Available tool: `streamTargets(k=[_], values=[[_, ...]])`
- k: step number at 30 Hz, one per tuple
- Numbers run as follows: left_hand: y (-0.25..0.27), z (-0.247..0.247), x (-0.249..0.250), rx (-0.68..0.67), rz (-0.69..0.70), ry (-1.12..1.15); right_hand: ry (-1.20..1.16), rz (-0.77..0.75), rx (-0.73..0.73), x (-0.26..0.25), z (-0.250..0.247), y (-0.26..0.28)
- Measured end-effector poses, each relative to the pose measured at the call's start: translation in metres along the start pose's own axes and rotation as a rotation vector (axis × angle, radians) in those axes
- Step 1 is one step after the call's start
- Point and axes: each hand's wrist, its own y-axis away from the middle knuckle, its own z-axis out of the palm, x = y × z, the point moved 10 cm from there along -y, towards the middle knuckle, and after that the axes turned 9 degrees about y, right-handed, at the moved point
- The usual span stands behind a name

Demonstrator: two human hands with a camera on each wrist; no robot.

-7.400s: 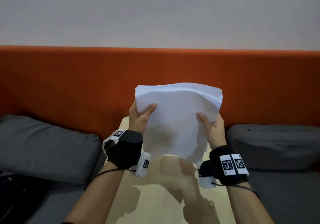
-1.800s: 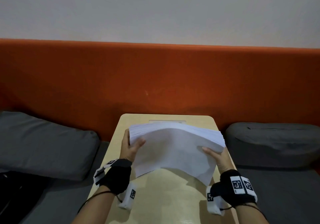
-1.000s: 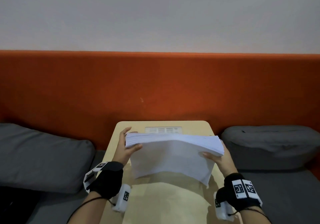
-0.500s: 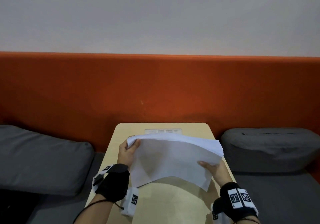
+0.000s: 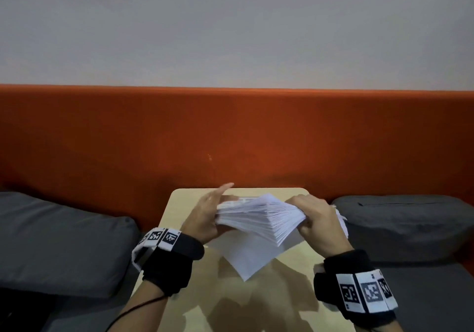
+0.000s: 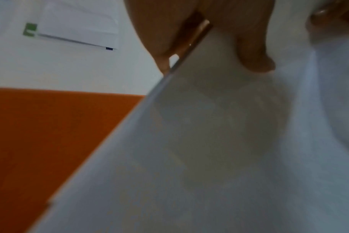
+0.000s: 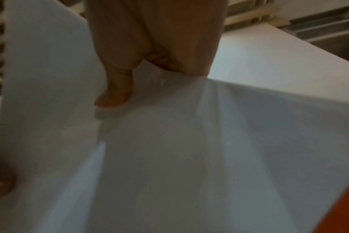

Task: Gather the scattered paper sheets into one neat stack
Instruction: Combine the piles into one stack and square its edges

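One paper stack (image 5: 259,219), now turned corner-down, is being held at lower centre.
It is being gripped by the right hand (image 5: 318,221) and steadied by the left hand (image 5: 205,216), fingers straightened.

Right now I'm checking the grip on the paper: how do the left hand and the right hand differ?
The left hand lies with fingers stretched almost straight along the left edge of the paper stack; the right hand curls its fingers over the right edge. The left hand's fingertips point away toward the orange backrest; the right hand's knuckles arch on top. Both touch the stack and wear black wrist bands.
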Motion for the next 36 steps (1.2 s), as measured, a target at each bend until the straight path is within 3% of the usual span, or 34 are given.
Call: streamTargets(k=[2, 6, 8, 10, 12, 14, 17, 20, 23, 26, 29, 31, 34, 36], values=[[0.004, 0.004, 0.002, 0.020, -0.019, 0.172, 0.101, -0.057, -0.011, -0.008, -0.002, -0.008], [0.018, 0.003, 0.011, 0.144, 0.023, 0.254, 0.174, -0.061, 0.098, -0.015, -0.019, -0.016], [0.018, 0.003, 0.009, 0.204, -0.019, 0.312, 0.136, 0.037, 0.219, -0.004, -0.031, -0.014], [0.018, 0.000, 0.003, 0.266, -0.084, 0.416, 0.059, 0.252, 0.292, 0.022, -0.033, -0.006], [0.019, -0.003, -0.001, 0.318, -0.145, 0.542, -0.091, 0.537, 0.306, 0.058, -0.024, 0.010], [0.022, -0.002, -0.010, 0.348, -0.229, 0.657, -0.426, 0.741, 0.287, 0.078, -0.002, 0.027], [0.027, -0.002, -0.022, 0.406, -0.334, 0.782, -0.938, 0.792, 0.125, 0.077, 0.052, 0.044], [0.026, -0.007, -0.022, 0.436, -0.368, 0.776, -1.009, 0.818, -0.166, 0.061, 0.102, 0.071], [0.025, -0.014, -0.022, 0.453, -0.386, 0.780, -1.010, 0.846, -0.269, 0.057, 0.131, 0.097], [0.021, -0.016, -0.025, 0.449, -0.396, 0.773, -0.880, 0.929, -0.113, 0.067, 0.135, 0.109], [0.006, -0.016, -0.034, 0.407, -0.370, 0.825, -0.936, 0.994, 0.027, 0.064, 0.136, 0.102], [0.000, -0.015, -0.049, 0.357, -0.381, 0.757, -1.007, 1.008, 0.066, 0.061, 0.136, 0.089], [0.016, -0.002, -0.094, 0.274, -0.519, 0.625, -0.987, 1.021, 0.078, 0.072, 0.149, 0.069], [0.034, 0.000, -0.118, 0.295, -0.576, 0.504, -0.991, 1.010, 0.064, 0.075, 0.161, 0.053]])
